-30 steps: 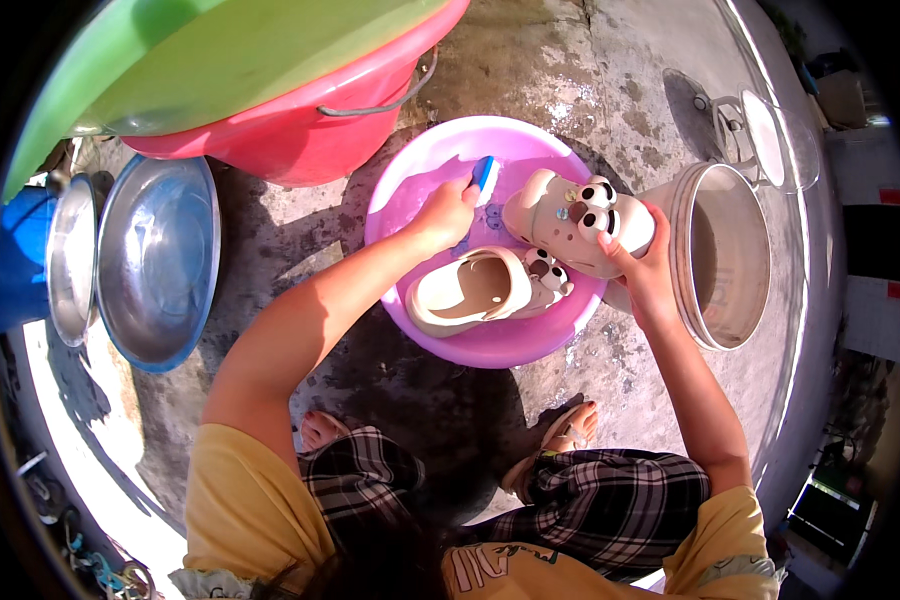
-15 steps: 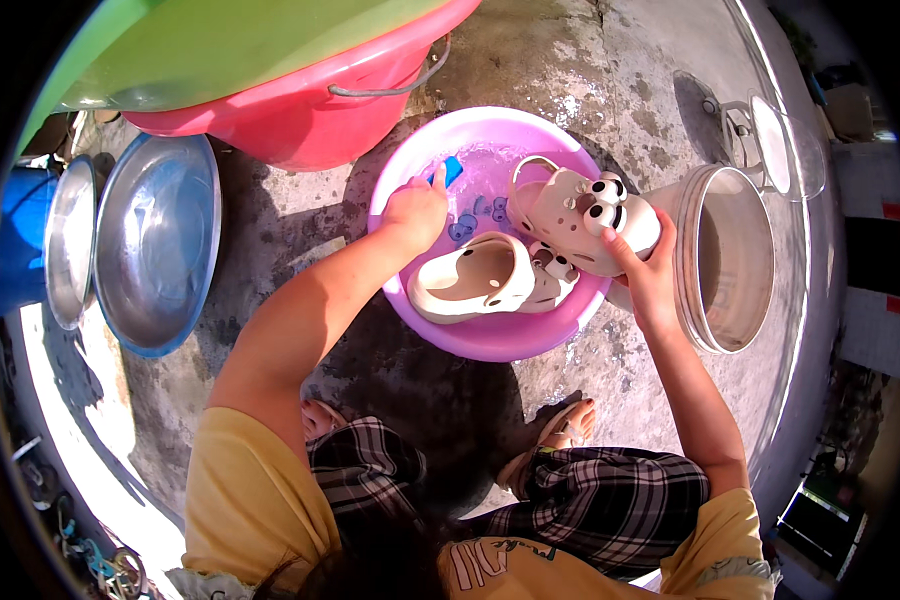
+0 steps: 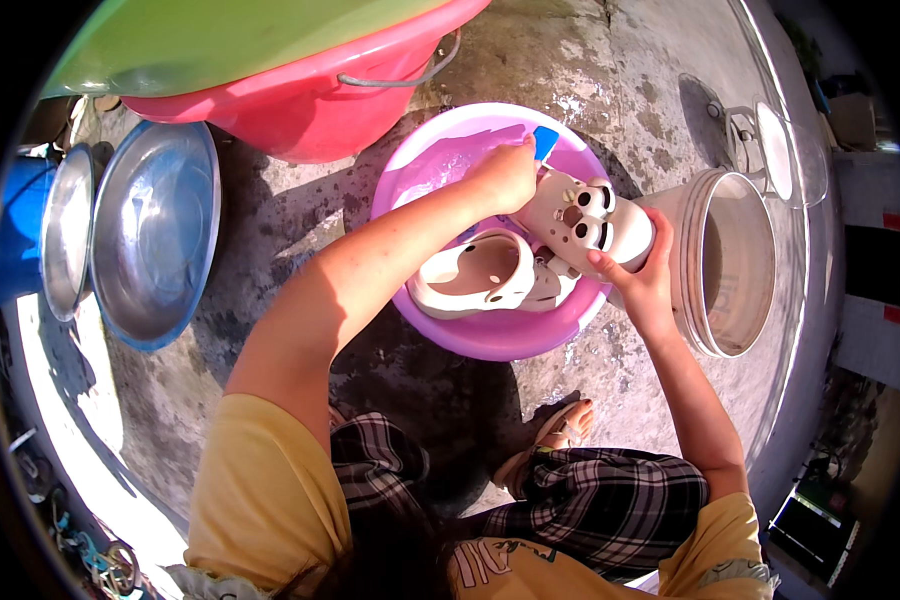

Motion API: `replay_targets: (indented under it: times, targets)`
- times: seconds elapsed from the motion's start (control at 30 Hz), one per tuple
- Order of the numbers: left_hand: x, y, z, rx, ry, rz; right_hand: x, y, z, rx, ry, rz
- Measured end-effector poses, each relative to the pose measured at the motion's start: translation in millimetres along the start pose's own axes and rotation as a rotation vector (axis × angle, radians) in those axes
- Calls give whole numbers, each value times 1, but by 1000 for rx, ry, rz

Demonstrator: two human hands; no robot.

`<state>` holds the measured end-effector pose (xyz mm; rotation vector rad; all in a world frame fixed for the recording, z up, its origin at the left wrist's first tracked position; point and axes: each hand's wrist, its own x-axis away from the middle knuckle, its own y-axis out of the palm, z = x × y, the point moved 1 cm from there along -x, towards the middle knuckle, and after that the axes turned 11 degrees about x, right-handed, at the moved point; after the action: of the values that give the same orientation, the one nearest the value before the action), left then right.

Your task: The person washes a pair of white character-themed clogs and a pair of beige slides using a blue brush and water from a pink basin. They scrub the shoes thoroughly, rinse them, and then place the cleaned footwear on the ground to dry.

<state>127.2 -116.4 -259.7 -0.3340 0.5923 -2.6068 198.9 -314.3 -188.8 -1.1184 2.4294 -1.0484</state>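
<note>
A beige clog (image 3: 610, 222) with bulging cartoon eyes is tilted above the pink basin (image 3: 490, 348), toe rightward; the blue brush (image 3: 545, 142) (partly hidden) is near its heel. Another beige clog (image 3: 518, 290) lies in the basin, opening upward.

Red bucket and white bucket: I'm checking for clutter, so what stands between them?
In the head view, a pink basin stands there; over it, the left hand holds a blue tool, the right hand a pale clog; another clog lies inside.

This is looking like a sunlit household yard: a pink basin (image 3: 505, 346), metal basin (image 3: 155, 245) and red bucket (image 3: 320, 120) are crowding the stained concrete floor (image 3: 580, 80).
</note>
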Motion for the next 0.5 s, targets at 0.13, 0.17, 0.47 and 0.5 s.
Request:
replay_targets:
  times: [0.13,0.17,0.47,0.5]
  targets:
    - [35,3,-7,234,485,29,-5,10,-13,24,-92,-59]
    - [34,4,-24,229,496,47,-1,9,-15,17,-80,-79]
    - [57,-2,-95,-601,-233,-29,2,6,14,-102,218,47]
    - [60,3,-95,-594,-324,-43,0,6,16,-90,206,62]
